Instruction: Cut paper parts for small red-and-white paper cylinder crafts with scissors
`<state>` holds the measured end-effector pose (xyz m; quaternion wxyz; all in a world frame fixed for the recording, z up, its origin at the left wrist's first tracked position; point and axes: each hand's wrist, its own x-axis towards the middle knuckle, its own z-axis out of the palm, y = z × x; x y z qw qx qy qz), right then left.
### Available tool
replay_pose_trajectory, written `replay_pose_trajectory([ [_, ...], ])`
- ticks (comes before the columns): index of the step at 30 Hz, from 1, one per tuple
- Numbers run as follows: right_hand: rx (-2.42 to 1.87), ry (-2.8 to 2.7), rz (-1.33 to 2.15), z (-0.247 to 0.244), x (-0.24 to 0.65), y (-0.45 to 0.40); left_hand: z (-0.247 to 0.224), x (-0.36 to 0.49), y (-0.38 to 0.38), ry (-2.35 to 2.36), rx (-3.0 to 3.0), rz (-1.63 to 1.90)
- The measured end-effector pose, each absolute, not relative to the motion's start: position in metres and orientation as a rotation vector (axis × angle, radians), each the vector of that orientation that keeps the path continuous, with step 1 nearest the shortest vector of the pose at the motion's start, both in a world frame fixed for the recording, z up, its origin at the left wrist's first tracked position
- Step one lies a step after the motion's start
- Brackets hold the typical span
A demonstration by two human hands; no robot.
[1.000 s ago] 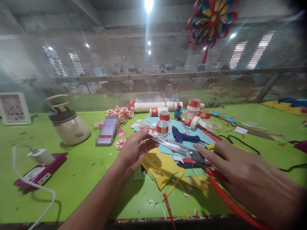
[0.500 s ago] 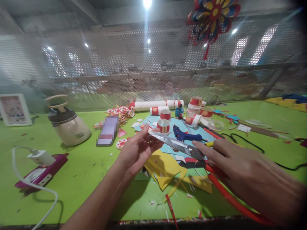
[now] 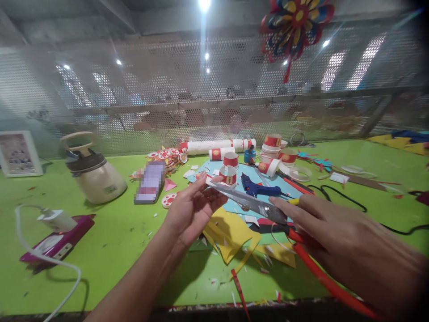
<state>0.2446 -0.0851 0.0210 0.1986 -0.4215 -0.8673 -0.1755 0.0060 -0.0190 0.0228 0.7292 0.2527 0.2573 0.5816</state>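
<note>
My right hand (image 3: 338, 237) is wrapped round the red handles of a pair of scissors (image 3: 250, 202), with its index finger stretched along the pivot. The metal blades point left and look nearly closed. Their tips reach the fingers of my left hand (image 3: 189, 203), which is palm up with thumb and fingertips pinching a small white and red paper piece (image 3: 208, 180). Much of that piece is hidden by the fingers and blades. Just beyond the blades stand red and white paper cups (image 3: 229, 175). Yellow sheet scraps (image 3: 231, 232) lie beneath.
A blue glue gun (image 3: 259, 187) rests on light blue sheets. Further left are a phone (image 3: 150, 181), a beige jug (image 3: 98, 181) and a purple power strip (image 3: 78, 228) with a white cable. More cups (image 3: 271, 143) are stacked behind. Paper snippets litter the green table (image 3: 127, 255).
Both hands keep almost the same pose, with the scissors still at the paper piece. The whole view has shifted very slightly.
</note>
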Motion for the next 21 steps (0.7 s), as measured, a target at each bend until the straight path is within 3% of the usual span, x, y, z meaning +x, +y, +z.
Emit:
replay_pose_trajectory([
  [21,-1.259,-2.461,-0.518,0.0144,0.2488,-0.0896,0.0278,0.0036,-0.0223,0.539,0.531,1.296],
])
